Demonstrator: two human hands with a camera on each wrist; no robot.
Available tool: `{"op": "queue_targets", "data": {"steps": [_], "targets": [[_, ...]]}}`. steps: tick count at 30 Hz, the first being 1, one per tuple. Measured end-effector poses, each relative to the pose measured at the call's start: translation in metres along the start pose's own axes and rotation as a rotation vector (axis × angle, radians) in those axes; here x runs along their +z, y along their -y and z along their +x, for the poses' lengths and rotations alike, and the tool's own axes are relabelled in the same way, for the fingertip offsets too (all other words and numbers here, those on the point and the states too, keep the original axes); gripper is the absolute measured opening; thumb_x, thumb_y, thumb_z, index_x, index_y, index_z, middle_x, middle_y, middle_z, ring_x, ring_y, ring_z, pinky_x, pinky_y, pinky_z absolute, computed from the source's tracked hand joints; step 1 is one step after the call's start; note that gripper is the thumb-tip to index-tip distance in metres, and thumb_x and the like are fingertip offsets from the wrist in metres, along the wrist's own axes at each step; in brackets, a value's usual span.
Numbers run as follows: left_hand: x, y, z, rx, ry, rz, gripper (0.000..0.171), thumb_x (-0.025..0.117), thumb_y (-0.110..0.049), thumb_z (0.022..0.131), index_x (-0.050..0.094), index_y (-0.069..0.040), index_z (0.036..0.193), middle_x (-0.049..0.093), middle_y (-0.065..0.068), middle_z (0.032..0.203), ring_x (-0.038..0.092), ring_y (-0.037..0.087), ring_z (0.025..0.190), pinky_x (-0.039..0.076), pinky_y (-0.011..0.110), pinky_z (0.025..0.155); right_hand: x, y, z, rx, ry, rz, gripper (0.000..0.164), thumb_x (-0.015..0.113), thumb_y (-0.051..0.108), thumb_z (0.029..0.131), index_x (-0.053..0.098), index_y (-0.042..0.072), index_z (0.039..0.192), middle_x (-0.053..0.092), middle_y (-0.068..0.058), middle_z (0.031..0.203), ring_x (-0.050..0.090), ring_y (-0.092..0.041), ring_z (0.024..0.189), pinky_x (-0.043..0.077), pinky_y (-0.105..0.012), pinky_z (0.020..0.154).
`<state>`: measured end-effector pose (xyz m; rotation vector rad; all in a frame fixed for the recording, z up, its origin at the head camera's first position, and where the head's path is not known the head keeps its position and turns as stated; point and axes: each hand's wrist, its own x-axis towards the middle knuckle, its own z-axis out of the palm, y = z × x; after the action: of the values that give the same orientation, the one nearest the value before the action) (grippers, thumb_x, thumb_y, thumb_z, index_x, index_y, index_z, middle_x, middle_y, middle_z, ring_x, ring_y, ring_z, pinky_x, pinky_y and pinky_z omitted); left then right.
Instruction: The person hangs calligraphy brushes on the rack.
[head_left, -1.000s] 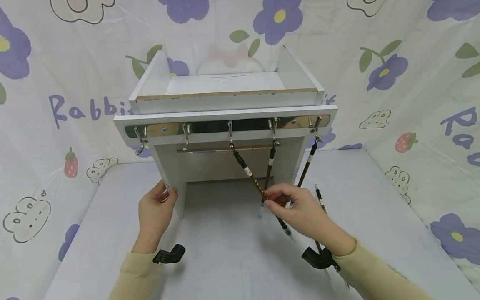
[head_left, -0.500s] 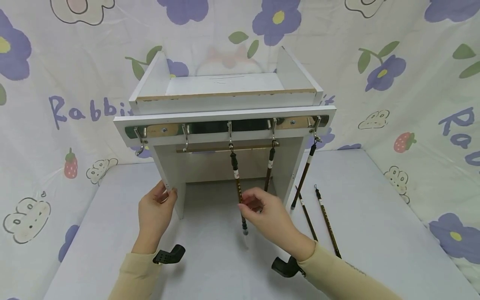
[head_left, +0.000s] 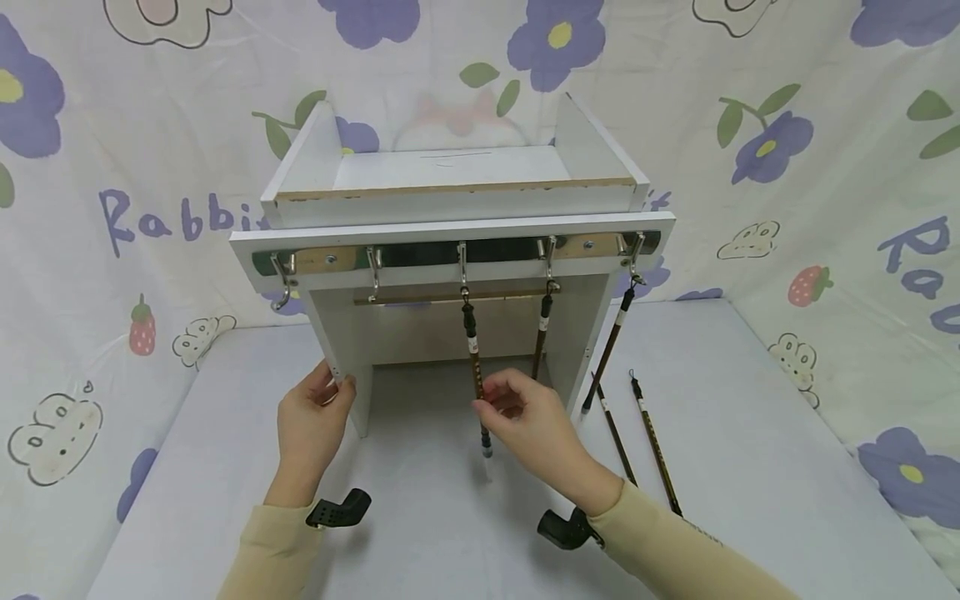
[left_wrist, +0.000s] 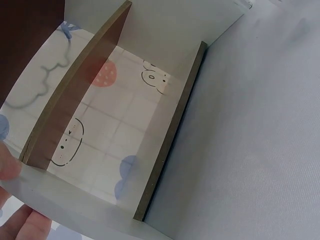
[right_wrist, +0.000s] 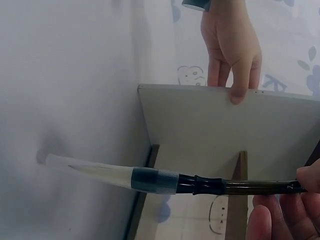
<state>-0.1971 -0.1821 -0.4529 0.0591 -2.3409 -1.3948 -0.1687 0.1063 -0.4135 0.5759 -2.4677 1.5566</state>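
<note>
My right hand [head_left: 528,421] pinches the shaft of a calligraphy brush [head_left: 474,350] that hangs by its loop from the middle hook of the metal hook rail [head_left: 420,253]. In the right wrist view, the brush [right_wrist: 200,186] shows a pale tip under a clear cap, pointing left. My left hand [head_left: 311,421] grips the front edge of the white rack's left side panel [head_left: 337,350], thumb inside and fingers outside. Two more brushes hang to the right, one brush [head_left: 542,333] on the fourth hook and another brush [head_left: 609,346] on the rightmost hook.
Two brushes lie on the white table right of the rack, one brush [head_left: 617,433] partly behind my right forearm and another brush [head_left: 656,446] farther right. The two left hooks [head_left: 372,275] hold nothing. A patterned cloth [head_left: 840,167] stands behind and beside the table.
My right hand has moved left with the brush, which has swung from a slant to nearly vertical under its hook. During the last half second it barely moves. My left hand stays put.
</note>
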Motion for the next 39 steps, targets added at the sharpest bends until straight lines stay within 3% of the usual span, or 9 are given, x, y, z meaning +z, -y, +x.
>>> {"op": "queue_targets", "data": {"steps": [12, 19, 29, 39], "targets": [[0.000, -0.001, 0.000, -0.005, -0.003, 0.015, 0.040, 0.062, -0.021, 0.094, 0.060, -0.013, 0.133, 0.062, 0.006, 0.127, 0.066, 0.024, 0.102, 0.056, 0.029, 0.076, -0.001, -0.001, 0.001, -0.029, -0.002, 0.010, 0.013, 0.070, 0.015, 0.089, 0.065, 0.014, 0.101, 0.065, 0.008, 0.093, 0.063, -0.009, 0.081, 0.055, -0.030, 0.070], [0.000, -0.002, -0.001, -0.008, 0.003, 0.016, 0.041, 0.061, -0.024, 0.095, 0.059, -0.015, 0.134, 0.062, 0.005, 0.128, 0.066, 0.026, 0.103, 0.055, 0.020, 0.073, -0.011, 0.001, -0.005, -0.019, 0.072, 0.019, 0.016, 0.071, 0.021, 0.090, 0.064, 0.021, 0.104, 0.065, 0.011, 0.095, 0.063, -0.008, 0.084, 0.055, -0.030, 0.070], [0.000, -0.002, 0.000, -0.010, 0.001, 0.016, 0.041, 0.061, -0.023, 0.094, 0.060, -0.015, 0.134, 0.062, 0.004, 0.127, 0.066, 0.025, 0.102, 0.056, 0.023, 0.075, -0.058, -0.018, -0.028, 0.012, 0.137, -0.042, 0.023, 0.074, 0.033, 0.086, 0.068, 0.023, 0.106, 0.067, 0.009, 0.093, 0.064, -0.011, 0.082, 0.056, -0.029, 0.069], [0.000, -0.002, -0.001, -0.006, -0.006, 0.012, 0.040, 0.062, -0.022, 0.094, 0.060, -0.014, 0.133, 0.063, 0.005, 0.126, 0.067, 0.025, 0.101, 0.054, 0.018, 0.074, -0.115, -0.052, -0.061, 0.180, 0.089, -0.141, 0.032, 0.075, 0.036, 0.084, 0.070, 0.020, 0.112, 0.070, 0.009, 0.093, 0.065, -0.012, 0.082, 0.056, -0.029, 0.068]]}}
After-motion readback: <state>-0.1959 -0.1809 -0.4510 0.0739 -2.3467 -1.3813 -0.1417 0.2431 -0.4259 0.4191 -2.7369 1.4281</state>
